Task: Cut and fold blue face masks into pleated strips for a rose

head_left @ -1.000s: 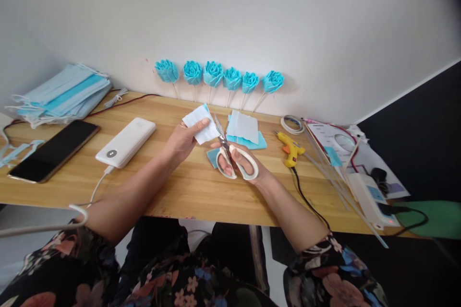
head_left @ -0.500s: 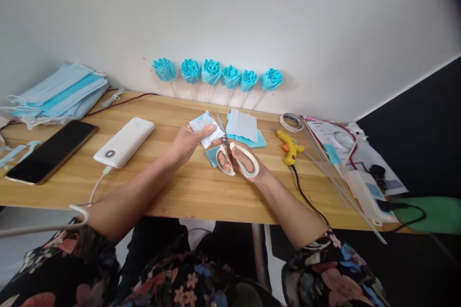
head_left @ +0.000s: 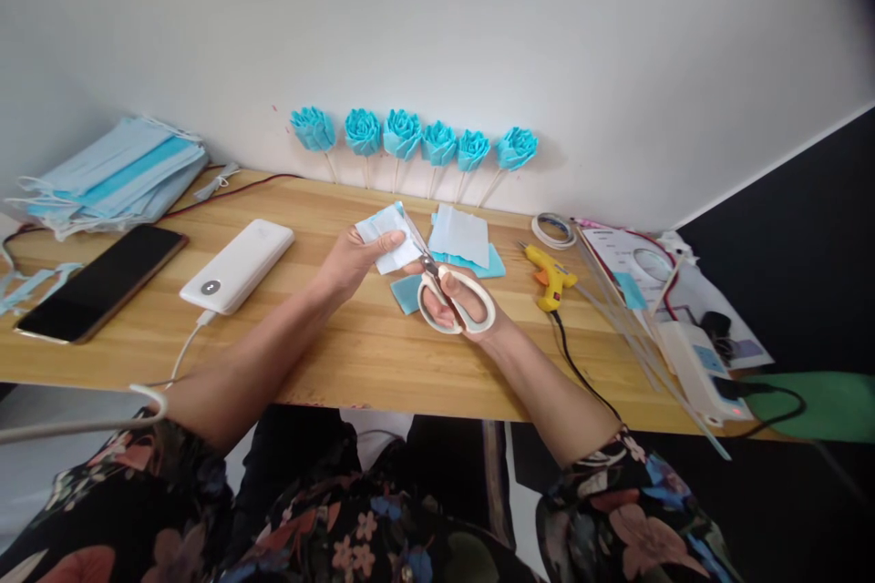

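My left hand (head_left: 355,262) pinches a folded piece of white and light-blue mask fabric (head_left: 400,250) between thumb and fingers. My right hand (head_left: 465,296) grips white-handled scissors (head_left: 479,302), with thumb and fingers through the loops. Their blades lie along the fabric's right edge and look nearly closed. Just beyond the scissors rests a stack of white and blue fabric pieces (head_left: 463,235). A small blue fabric piece (head_left: 406,293) sits on the table, partly behind my right hand and the scissors.
Several blue fabric roses (head_left: 402,135) on sticks lean against the wall. At left are face masks (head_left: 123,168), a phone (head_left: 102,282) and a white power bank (head_left: 239,266). At right lie a yellow glue gun (head_left: 549,276), a tape roll (head_left: 553,230), glue sticks (head_left: 635,342) and a power strip (head_left: 701,369).
The scissors' handles have come closer together and the blades have closed along the fabric. My left hand has shifted slightly left with the fabric.
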Available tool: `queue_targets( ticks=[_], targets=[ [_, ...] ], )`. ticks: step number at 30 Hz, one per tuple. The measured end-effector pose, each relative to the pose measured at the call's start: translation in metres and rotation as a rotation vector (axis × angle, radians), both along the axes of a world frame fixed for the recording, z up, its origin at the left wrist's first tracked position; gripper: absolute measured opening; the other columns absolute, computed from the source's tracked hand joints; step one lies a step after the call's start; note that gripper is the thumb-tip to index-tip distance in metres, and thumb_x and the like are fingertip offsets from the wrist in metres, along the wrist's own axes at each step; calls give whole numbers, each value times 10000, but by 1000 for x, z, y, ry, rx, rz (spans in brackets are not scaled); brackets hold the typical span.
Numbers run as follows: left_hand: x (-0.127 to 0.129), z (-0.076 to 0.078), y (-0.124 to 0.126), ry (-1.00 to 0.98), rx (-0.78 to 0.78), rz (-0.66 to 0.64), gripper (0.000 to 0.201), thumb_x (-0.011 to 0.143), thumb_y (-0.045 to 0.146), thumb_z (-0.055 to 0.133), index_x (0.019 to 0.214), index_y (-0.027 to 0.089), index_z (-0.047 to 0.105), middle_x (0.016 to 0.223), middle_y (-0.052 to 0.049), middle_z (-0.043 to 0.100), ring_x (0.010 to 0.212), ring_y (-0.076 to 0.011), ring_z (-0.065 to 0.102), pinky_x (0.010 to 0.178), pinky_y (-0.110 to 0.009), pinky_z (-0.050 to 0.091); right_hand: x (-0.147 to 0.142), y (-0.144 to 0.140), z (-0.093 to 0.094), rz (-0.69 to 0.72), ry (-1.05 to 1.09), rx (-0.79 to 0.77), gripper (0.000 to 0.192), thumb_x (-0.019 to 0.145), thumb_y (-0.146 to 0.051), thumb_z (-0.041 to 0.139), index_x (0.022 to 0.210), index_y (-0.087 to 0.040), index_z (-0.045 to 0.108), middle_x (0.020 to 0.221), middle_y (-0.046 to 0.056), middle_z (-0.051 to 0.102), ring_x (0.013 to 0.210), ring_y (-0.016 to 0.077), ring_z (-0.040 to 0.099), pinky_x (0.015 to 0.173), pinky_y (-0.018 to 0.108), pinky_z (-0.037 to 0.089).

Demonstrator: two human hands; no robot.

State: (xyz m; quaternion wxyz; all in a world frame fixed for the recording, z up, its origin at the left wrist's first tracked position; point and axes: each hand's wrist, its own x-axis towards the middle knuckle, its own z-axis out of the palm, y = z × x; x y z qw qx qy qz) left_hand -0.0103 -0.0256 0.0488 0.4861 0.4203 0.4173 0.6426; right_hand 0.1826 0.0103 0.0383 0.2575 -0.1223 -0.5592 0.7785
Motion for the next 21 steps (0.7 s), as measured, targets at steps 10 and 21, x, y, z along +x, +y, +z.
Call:
queue_targets(
  ticks=[10,21],
  targets=[
    [-1,-3,1,56,8,24,386,622,487,886,705,157,706,683,-19,691,606,-136,581,605,-262,452,1,2,-1,122,30,28,500,899,-619,604,1124,-173,601,723,-20,558,537,73,432,481,230,328],
    [9,-5,1,59,-14,18,396,598,504,897,660,153,724,654,-23,696,591,-130,575,613,-263,471,-1,5,-5,62,7,16,527,867,-676,601,961,-158,596,607,-46,510,476,76,427,433,221,323]
  ],
)
